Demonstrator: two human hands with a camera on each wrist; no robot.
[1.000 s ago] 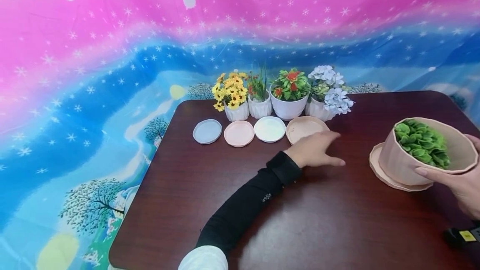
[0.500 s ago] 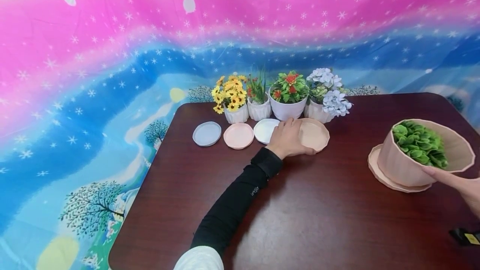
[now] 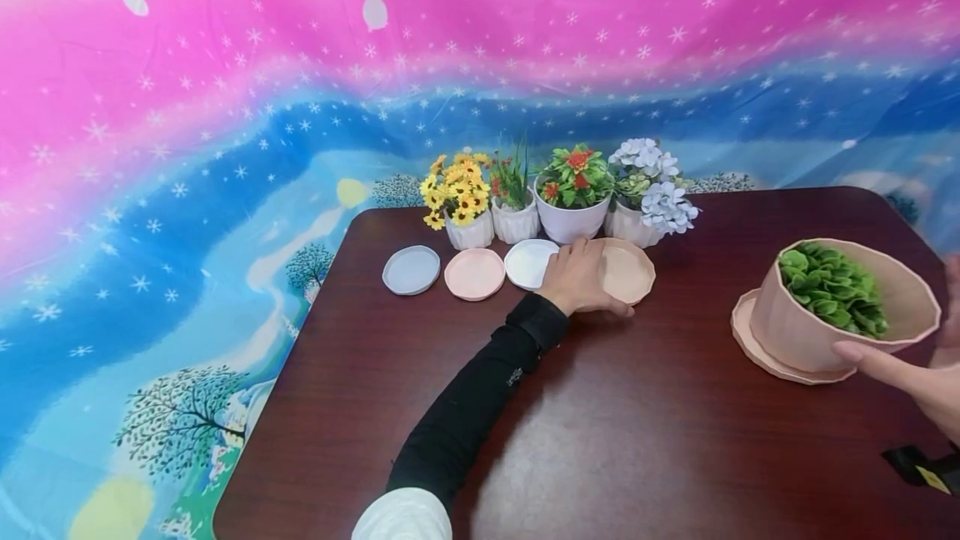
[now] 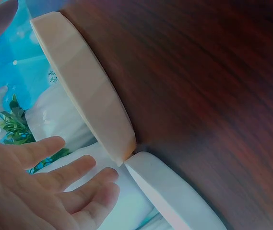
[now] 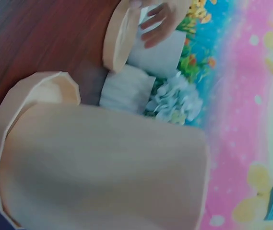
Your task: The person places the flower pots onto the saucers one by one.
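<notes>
My left hand (image 3: pixel 577 280) reaches over the left side of a flat beige saucer (image 3: pixel 630 272), beside a white saucer (image 3: pixel 527 265). In the left wrist view its fingers (image 4: pixel 54 182) are spread loosely above the saucers, curled round neither. At the right, a large beige flowerpot (image 3: pixel 795 323) with a green leafy plant (image 3: pixel 832 288) stands on its own beige saucer (image 3: pixel 750 348). My right hand (image 3: pixel 918 382) is spread beside this pot, the thumb close to its wall; whether they touch I cannot tell. Its other fingers are partly out of frame.
A pink saucer (image 3: pixel 475 275) and a grey one (image 3: pixel 411 271) continue the row leftward. Behind stand potted yellow flowers (image 3: pixel 461 190), a grassy plant (image 3: pixel 513 207), a red-flowered plant (image 3: pixel 573 190) and pale blue hydrangeas (image 3: pixel 652 190). A patterned cloth (image 3: pixel 187 148) hangs behind the table (image 3: pixel 637 432).
My left hand has moved left, from the right part of the beige saucer to its left side, then stayed there. My right hand's fingers have come away from the flowerpot's rim.
</notes>
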